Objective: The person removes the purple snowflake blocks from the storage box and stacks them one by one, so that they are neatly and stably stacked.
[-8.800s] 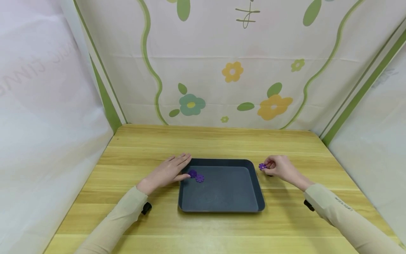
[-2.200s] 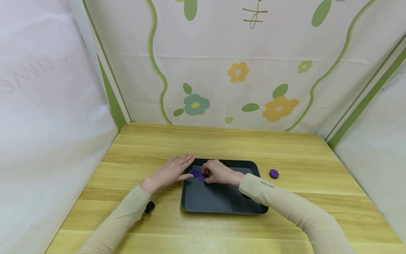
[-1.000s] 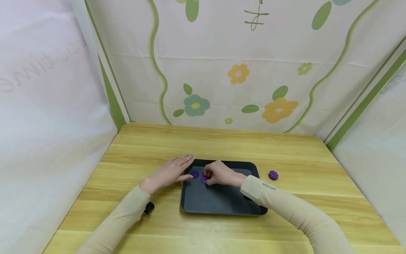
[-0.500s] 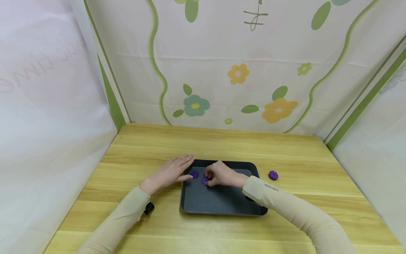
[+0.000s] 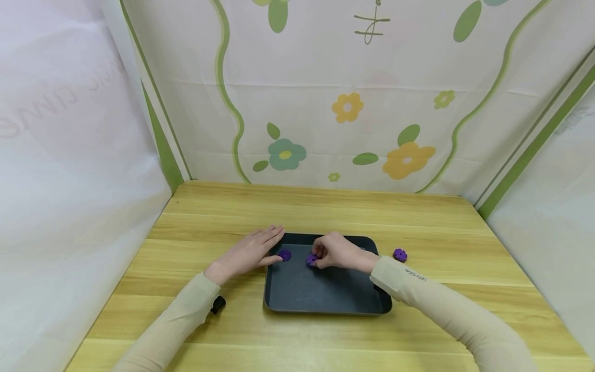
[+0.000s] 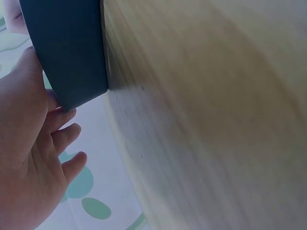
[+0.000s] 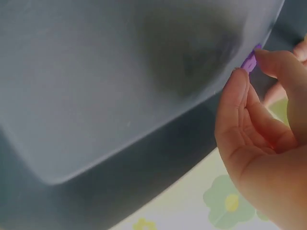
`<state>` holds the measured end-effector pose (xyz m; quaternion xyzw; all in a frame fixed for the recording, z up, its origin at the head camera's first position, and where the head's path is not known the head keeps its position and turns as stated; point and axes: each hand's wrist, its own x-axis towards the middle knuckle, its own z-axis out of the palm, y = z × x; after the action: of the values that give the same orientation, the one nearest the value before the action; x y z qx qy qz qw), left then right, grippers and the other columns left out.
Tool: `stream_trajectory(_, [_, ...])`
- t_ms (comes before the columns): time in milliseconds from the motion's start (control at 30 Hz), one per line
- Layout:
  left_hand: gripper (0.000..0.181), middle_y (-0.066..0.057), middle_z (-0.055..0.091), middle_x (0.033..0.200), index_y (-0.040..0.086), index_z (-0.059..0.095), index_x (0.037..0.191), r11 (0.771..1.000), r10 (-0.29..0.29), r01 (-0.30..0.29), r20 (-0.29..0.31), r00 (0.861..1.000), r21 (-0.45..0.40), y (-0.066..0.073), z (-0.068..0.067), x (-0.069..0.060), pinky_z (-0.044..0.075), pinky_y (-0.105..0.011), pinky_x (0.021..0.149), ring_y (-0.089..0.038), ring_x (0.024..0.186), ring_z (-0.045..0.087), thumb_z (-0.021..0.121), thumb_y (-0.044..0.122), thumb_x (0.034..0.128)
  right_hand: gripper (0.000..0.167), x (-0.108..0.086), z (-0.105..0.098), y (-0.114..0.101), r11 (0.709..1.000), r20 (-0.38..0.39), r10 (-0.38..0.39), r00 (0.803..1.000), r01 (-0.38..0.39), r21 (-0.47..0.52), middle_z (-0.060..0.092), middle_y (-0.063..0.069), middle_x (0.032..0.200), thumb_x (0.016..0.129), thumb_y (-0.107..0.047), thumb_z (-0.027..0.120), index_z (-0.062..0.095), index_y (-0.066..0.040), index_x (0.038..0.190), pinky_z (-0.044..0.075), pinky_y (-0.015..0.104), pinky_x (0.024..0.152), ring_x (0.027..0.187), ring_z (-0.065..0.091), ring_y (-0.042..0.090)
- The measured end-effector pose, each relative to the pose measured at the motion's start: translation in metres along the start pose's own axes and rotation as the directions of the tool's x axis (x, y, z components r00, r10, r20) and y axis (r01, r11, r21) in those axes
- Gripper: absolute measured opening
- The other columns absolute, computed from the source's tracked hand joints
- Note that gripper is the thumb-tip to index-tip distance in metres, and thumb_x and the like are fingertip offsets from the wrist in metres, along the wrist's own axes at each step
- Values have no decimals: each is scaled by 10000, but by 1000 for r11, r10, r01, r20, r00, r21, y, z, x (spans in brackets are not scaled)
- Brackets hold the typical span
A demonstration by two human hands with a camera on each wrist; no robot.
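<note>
My left hand [image 5: 248, 251] rests over the left rim of a dark grey tray [image 5: 321, 294], its fingers stretched out along the edge. In the left wrist view its fingers [image 6: 67, 139] spread beside the tray's outer side. A purple notched disc [image 5: 285, 254] lies in the tray by the left thumb's tip. Over the tray's upper middle, my right hand [image 5: 343, 252] pinches another purple notched disc [image 5: 311, 260] between thumb and fingertips. In the right wrist view that pinched disc [image 7: 251, 61] shows nearly edge-on, partly covered by the fingers.
More purple notched disc material [image 5: 400, 255], one piece or a small stack, lies on the wooden table [image 5: 209, 206] right of the tray, close to the right sleeve. White printed cloth [image 5: 307, 103] stands behind the table and along both sides.
From the table at right, my right hand came into the tray beside the left disc. In the last half second it shifted right with its pinched disc. My left hand stays put.
</note>
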<state>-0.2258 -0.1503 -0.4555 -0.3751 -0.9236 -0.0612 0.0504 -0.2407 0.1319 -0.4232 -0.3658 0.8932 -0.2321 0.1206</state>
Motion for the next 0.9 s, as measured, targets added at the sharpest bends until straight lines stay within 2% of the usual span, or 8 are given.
stream_trajectory(200, [727, -136, 373, 1594, 38, 377, 1526, 1000, -5, 5, 2, 1000, 14, 1, -1, 0, 365, -510, 1184, -300, 1472, 381, 554, 486, 981, 197, -11, -17, 5, 998, -24, 56, 998, -56, 11, 739, 51, 907, 830, -171, 792, 730, -47, 969, 556, 190, 685, 757, 635, 53])
stream_trajectory(400, [729, -129, 372, 1595, 44, 373, 1528, 1000, -4, 4, 4, 1000, 19, 1, -2, 1, 358, -501, 1191, -291, 1472, 383, 547, 495, 982, 176, -23, -29, 14, 997, -67, 82, 994, -81, 16, 726, 53, 863, 816, -149, 799, 719, -37, 927, 559, 196, 663, 729, 621, 61])
stream_trajectory(600, [733, -129, 371, 1594, 41, 372, 1528, 1000, -3, 3, 3, 1000, 19, 2, -3, 1, 357, -498, 1192, -288, 1470, 386, 543, 500, 982, 178, -35, -37, 25, 997, -127, 81, 989, -81, 0, 729, 67, 847, 807, -146, 800, 721, -30, 917, 549, 181, 653, 719, 633, 56])
stream_trajectory(900, [725, -138, 371, 1594, 37, 373, 1526, 1000, 1, -1, 8, 1000, 16, 2, -2, 0, 361, -499, 1189, -295, 1472, 381, 545, 489, 986, 165, -53, -44, 39, 993, -175, 109, 979, -117, -33, 719, 37, 812, 805, -143, 808, 724, -41, 904, 539, 182, 632, 698, 622, 47])
